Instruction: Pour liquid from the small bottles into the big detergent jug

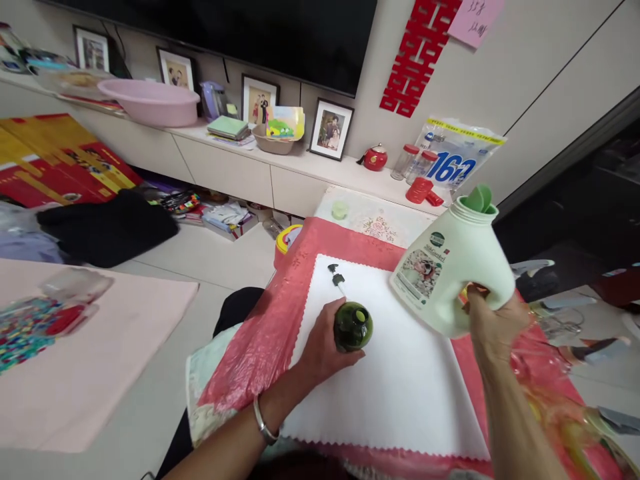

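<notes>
In the head view, the left hand (323,348) is wrapped around a dark green pump bottle (353,328), its open mouth facing up. Just beyond that hand, the detached pump head (339,279) lies on a white scalloped-edge mat (400,393). The right hand (493,327) grips the handle of a tilted pale-green laundry detergent jug (463,260), whose green spout (480,199) rises beyond the fingers.

Left grip (326,343) around green bottle (350,333), right grip (496,323) holding pale jug (453,263), pump (339,279) on white mat (390,393)
</notes>
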Action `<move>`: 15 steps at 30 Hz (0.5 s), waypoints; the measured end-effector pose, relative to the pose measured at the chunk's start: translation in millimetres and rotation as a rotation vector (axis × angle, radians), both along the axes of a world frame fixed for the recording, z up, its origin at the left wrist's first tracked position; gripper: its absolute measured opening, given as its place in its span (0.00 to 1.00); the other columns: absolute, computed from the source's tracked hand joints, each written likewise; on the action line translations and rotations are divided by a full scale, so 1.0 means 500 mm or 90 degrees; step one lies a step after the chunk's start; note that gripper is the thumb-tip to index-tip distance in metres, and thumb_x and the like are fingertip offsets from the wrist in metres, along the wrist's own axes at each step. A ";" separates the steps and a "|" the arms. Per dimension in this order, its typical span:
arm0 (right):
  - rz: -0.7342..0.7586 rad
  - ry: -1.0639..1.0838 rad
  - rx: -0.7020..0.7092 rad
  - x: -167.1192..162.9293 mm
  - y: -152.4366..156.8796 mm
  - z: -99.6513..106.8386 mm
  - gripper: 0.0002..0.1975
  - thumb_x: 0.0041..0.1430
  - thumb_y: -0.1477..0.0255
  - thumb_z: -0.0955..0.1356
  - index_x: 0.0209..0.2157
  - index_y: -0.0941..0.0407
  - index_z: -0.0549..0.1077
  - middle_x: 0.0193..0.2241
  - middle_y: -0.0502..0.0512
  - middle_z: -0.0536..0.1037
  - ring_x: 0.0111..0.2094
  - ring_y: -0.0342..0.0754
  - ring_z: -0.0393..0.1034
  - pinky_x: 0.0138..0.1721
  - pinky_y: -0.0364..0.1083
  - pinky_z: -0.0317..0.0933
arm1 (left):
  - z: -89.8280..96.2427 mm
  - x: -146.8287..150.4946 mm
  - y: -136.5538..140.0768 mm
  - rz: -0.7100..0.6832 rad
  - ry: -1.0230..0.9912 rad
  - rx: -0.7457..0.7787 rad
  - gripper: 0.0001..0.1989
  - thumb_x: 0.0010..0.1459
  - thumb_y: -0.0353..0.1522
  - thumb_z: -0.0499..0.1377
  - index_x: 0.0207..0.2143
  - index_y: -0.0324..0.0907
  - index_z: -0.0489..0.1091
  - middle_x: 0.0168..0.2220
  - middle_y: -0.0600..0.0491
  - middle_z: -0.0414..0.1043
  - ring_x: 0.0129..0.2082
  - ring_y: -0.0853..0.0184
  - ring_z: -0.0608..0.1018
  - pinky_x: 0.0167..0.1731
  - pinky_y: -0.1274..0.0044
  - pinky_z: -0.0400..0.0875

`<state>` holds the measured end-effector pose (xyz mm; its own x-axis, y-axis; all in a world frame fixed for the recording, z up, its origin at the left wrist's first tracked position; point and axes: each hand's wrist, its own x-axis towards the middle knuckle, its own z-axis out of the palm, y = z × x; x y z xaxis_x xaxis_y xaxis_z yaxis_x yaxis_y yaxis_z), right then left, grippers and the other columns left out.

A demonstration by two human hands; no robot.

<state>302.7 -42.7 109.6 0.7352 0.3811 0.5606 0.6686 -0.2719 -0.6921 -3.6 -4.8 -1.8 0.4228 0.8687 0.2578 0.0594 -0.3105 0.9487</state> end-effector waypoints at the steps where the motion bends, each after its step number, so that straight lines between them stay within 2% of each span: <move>1: -0.001 0.015 0.009 0.002 0.002 -0.022 0.18 0.48 0.56 0.69 0.31 0.58 0.74 0.21 0.50 0.71 0.21 0.47 0.67 0.26 0.44 0.61 | 0.000 0.000 0.000 -0.002 -0.003 -0.003 0.50 0.42 0.38 0.74 0.64 0.46 0.54 0.60 0.43 0.65 0.60 0.47 0.72 0.61 0.53 0.66; 4: 0.003 0.049 0.023 0.003 0.003 -0.072 0.18 0.48 0.55 0.69 0.28 0.57 0.72 0.20 0.49 0.70 0.22 0.47 0.66 0.27 0.44 0.61 | 0.000 -0.001 0.000 -0.002 -0.004 -0.021 0.50 0.42 0.40 0.74 0.64 0.46 0.54 0.60 0.43 0.65 0.60 0.46 0.72 0.61 0.53 0.66; 7: 0.006 0.083 0.028 0.006 0.000 -0.102 0.19 0.51 0.54 0.68 0.28 0.57 0.70 0.20 0.49 0.70 0.21 0.46 0.66 0.27 0.44 0.61 | 0.000 -0.001 -0.001 0.001 -0.001 -0.037 0.51 0.41 0.40 0.75 0.64 0.45 0.54 0.61 0.42 0.64 0.61 0.46 0.71 0.62 0.53 0.65; 10: -0.002 0.094 0.015 0.012 -0.009 -0.109 0.20 0.48 0.53 0.68 0.31 0.57 0.72 0.24 0.51 0.72 0.25 0.47 0.67 0.30 0.45 0.61 | 0.000 -0.001 -0.003 -0.001 -0.008 -0.047 0.52 0.41 0.41 0.75 0.64 0.45 0.53 0.61 0.41 0.65 0.61 0.46 0.71 0.62 0.53 0.64; 13: 0.013 0.096 -0.033 0.013 -0.028 -0.100 0.23 0.42 0.52 0.71 0.31 0.57 0.73 0.25 0.52 0.73 0.27 0.48 0.66 0.31 0.46 0.60 | -0.001 0.000 -0.003 -0.006 -0.017 -0.046 0.52 0.42 0.41 0.75 0.64 0.45 0.53 0.61 0.41 0.65 0.61 0.46 0.71 0.62 0.53 0.64; 15: 0.043 0.104 -0.071 0.009 -0.045 -0.095 0.26 0.41 0.49 0.71 0.34 0.57 0.75 0.27 0.53 0.74 0.28 0.49 0.67 0.32 0.48 0.62 | -0.003 0.000 -0.003 -0.007 -0.022 -0.038 0.52 0.42 0.42 0.75 0.65 0.45 0.53 0.61 0.41 0.64 0.61 0.46 0.71 0.62 0.54 0.64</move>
